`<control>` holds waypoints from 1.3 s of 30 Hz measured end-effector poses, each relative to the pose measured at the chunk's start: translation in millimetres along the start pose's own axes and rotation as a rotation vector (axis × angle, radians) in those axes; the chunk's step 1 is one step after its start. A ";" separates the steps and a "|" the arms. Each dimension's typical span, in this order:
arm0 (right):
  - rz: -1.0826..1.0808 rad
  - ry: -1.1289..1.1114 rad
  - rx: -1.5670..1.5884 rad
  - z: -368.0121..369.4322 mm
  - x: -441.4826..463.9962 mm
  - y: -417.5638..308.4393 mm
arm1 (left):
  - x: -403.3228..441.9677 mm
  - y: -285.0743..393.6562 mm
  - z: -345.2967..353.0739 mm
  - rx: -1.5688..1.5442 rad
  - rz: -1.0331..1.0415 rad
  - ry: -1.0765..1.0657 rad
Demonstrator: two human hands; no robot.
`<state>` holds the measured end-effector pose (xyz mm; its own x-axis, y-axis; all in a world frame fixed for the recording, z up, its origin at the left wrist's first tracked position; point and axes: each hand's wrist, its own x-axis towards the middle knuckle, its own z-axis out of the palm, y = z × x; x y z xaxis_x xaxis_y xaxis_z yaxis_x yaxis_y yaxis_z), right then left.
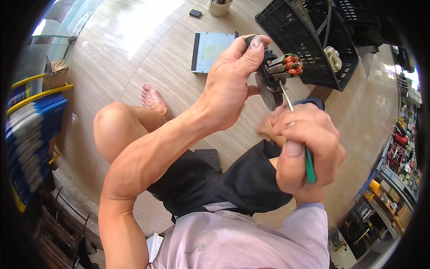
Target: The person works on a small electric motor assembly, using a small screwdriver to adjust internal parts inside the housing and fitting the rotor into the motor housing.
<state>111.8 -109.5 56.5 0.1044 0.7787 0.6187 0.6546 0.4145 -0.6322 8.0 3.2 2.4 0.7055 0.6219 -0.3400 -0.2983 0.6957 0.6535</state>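
Note:
My left hand (233, 76) grips a dark motor part (271, 67), with the thumb on its upper edge. A metal rotor with copper windings (286, 66) sticks out of it to the right, and a grey disc (267, 93) hangs on its lower side. My right hand (309, 148) is closed around the green handle (310, 165) of a screwdriver. The thin metal shaft (286, 96) points up and left, its end at the underside of the motor part; whether it touches cannot be made out.
A black plastic crate (309, 49) lies at the upper right, with a pale object in it. A flat silver box (210, 49) rests on the floor beyond my left hand. Blue stacked goods (36, 134) stand at the left, and cluttered shelves (394, 193) at the right.

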 end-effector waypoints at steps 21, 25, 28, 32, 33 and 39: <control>0.214 -0.054 0.112 -1.7 4.8 -3.7 | -3.7 4.4 -0.1 -0.073 -0.049 0.015; 0.120 0.034 0.173 4.6 3.0 13.9 | -4.8 3.8 0.2 -0.068 -0.040 0.024; 0.111 0.060 0.216 7.5 3.1 15.7 | -5.3 4.6 -0.7 -0.062 -0.033 0.035; 0.166 0.038 0.238 7.0 0.9 10.8 | -5.8 6.1 -0.5 -0.060 -0.031 0.055; 0.210 0.003 0.211 4.5 0.9 6.2 | -5.8 6.7 -0.2 -0.056 -0.029 0.060; 0.189 0.073 0.252 12.8 0.8 7.3 | -6.2 6.0 -3.2 -0.059 -0.010 0.055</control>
<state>107.1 -99.8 46.4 0.2661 0.8209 0.5053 0.4135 0.3763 -0.8291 -0.2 4.6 6.2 0.6726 0.6327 -0.3839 -0.3299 0.7207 0.6097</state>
